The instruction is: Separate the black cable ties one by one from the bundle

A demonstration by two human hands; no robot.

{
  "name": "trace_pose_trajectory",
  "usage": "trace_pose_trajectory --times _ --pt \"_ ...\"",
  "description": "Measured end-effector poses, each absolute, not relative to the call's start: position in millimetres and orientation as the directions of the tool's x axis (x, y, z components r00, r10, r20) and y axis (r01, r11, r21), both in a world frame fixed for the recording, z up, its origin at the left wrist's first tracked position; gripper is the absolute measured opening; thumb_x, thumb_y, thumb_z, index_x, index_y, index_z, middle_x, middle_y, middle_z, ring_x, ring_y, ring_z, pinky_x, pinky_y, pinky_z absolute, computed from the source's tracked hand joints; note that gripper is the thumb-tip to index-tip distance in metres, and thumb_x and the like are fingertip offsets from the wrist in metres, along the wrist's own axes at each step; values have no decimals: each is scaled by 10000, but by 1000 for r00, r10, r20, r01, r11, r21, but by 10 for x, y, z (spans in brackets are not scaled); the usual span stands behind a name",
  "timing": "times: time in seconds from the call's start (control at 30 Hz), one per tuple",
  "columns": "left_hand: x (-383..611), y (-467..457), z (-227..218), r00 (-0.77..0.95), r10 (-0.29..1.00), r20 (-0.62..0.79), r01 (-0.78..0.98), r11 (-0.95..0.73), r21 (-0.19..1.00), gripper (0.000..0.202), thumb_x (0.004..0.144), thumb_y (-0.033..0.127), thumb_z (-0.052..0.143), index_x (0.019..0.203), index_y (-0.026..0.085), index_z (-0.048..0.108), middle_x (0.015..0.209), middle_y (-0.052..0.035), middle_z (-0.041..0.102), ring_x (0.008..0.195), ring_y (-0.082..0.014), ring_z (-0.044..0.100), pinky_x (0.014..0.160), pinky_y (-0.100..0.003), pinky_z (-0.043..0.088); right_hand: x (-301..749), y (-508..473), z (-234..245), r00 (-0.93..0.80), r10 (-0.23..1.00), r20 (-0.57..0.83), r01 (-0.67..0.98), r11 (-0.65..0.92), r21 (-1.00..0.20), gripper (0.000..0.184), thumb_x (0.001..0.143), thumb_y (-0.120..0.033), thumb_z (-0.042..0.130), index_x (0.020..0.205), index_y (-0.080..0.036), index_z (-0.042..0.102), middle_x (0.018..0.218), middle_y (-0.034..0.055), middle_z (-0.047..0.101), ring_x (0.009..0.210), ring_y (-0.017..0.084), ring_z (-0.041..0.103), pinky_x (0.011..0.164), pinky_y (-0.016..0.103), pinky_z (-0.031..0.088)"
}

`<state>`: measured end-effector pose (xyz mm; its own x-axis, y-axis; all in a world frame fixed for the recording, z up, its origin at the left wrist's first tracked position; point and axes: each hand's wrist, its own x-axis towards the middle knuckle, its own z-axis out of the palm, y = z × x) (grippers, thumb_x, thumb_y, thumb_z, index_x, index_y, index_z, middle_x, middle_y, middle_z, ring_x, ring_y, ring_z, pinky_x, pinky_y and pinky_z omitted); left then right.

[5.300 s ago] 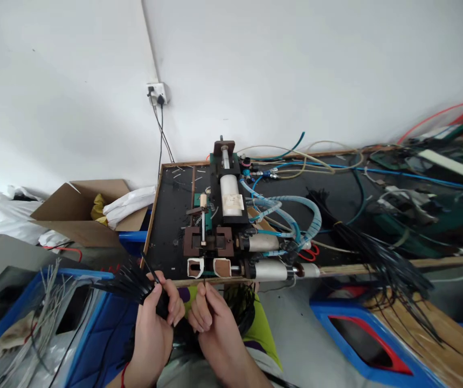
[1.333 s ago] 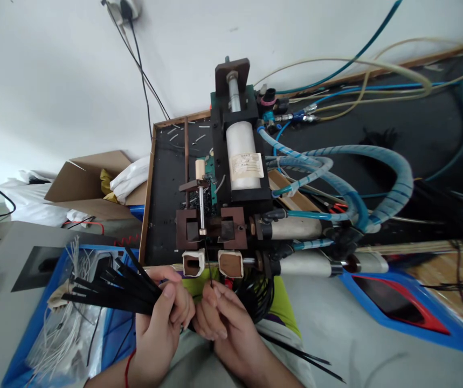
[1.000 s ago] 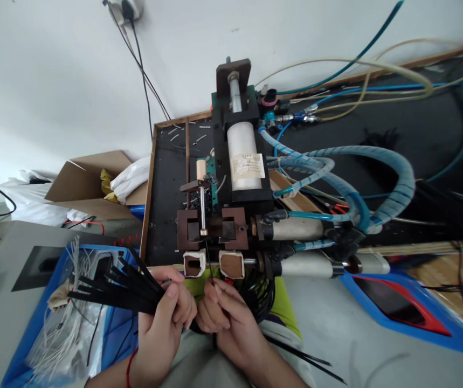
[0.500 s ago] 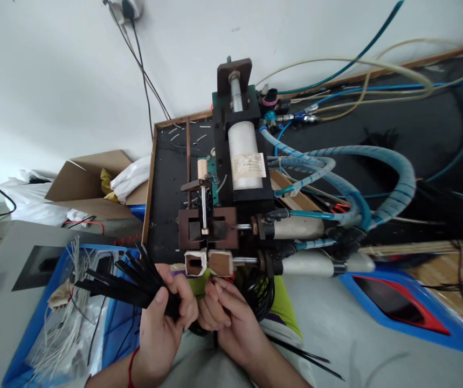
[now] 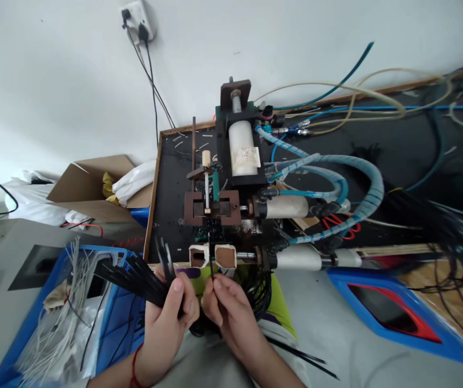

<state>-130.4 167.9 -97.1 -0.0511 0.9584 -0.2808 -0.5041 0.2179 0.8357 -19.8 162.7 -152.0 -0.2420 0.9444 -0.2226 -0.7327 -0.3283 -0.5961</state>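
Observation:
My left hand (image 5: 165,318) is closed around a fanned bundle of black cable ties (image 5: 134,272) that spreads up and to the left. My right hand (image 5: 225,307) pinches a single thin black tie (image 5: 211,264) that stands upright between the two white-rimmed jaws (image 5: 213,255) at the front of a small pneumatic machine (image 5: 231,178). Both hands sit close together just below the machine's front edge. A loop of black ties (image 5: 259,291) hangs right of my right hand.
The machine stands on a black board (image 5: 170,194) with blue spiral hoses (image 5: 336,178) running right. A blue bin (image 5: 53,323) with white wires is at left, a cardboard box (image 5: 89,186) behind it, another blue bin (image 5: 385,312) at right. Loose black ties (image 5: 457,242) lie far right.
The view has drawn back and tilted slightly. The machine's front jaws, closed together half a second ago, stand apart again. My hands stay together below them, the right still pinching the tie.

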Motion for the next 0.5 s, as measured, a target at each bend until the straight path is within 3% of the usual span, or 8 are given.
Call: trace_pose_trajectory --times 0.1,0.17,0.23,0.33,0.43,0.5 --pt "-1312 1636 -980 -39 960 -277 -490 224 843 273 928 346 706 819 224 487 558 74 476 456 -75 381 429 -181 324 -62 1508 -1425 -209 973 -94 -255 -147 -956 361 1029 -451 499 839 -185 653 556 -3 596 505 143 507 548 266 363" --pt "-1308 1605 -975 -47 959 -280 -490 222 843 258 916 345 724 869 236 494 550 87 469 450 -74 376 435 -182 325 106 1384 -1370 -187 982 12 163 43 -986 307 1027 -359 488 847 -196 675 700 60 684 654 198 620 639 300 416" --pt "-1301 1576 -970 -63 958 -278 -489 213 846 279 891 355 754 897 245 497 547 97 468 439 -70 373 434 -184 320 336 1214 -1381 -165 986 -1 495 82 -865 258 1000 -296 499 865 -207 701 781 96 731 725 246 676 666 330 429" --pt "-1293 1544 -969 -51 963 -266 -481 209 851 329 857 385 786 878 249 487 523 102 477 419 -69 368 426 -185 306 764 900 -1522 -57 948 -312 818 -135 -558 267 957 -218 514 808 -211 735 751 133 767 650 296 721 573 345 397" --pt "-1287 1518 -972 -31 965 -260 -462 217 860 377 832 403 806 832 244 464 501 99 476 410 -71 367 421 -187 295 1145 674 -1598 197 860 -471 916 -333 -225 303 927 -272 578 666 -205 716 670 167 741 589 333 715 500 341 336" --pt "-1279 1499 -978 -36 962 -270 -439 228 869 414 806 417 827 805 237 454 503 97 469 414 -70 370 426 -189 300 1251 682 -1489 299 837 -458 904 -402 -145 401 931 -407 590 589 -218 684 607 158 700 543 330 686 476 340 313"
